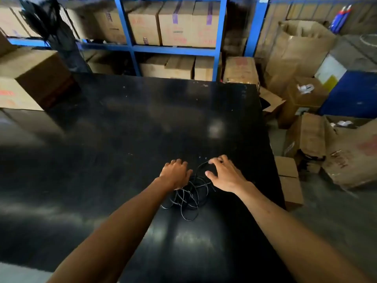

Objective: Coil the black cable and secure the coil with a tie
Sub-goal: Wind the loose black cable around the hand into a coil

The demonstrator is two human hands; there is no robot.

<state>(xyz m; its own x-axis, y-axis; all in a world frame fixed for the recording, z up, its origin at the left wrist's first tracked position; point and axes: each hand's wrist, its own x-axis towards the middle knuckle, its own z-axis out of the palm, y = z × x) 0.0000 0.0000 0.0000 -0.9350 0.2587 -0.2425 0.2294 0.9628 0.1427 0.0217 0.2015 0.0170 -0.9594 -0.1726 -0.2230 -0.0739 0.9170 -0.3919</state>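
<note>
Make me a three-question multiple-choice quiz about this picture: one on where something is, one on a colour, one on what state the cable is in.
1. Where does the black cable lie?
A. On the black table, between the two hands
B. On the blue shelf
C. In a box on the floor

2. What colour is the shelf frame behind the table?
A. Red
B. Blue
C. White

3. What state is the cable in?
A. Neatly coiled and tied
B. Stretched straight
C. A loose tangle of loops

Answers:
1. A, it lies on the tabletop with the left hand and right hand at either side.
2. B, its posts and rails are blue.
3. C, uneven loops overlap and no tie shows.
</note>
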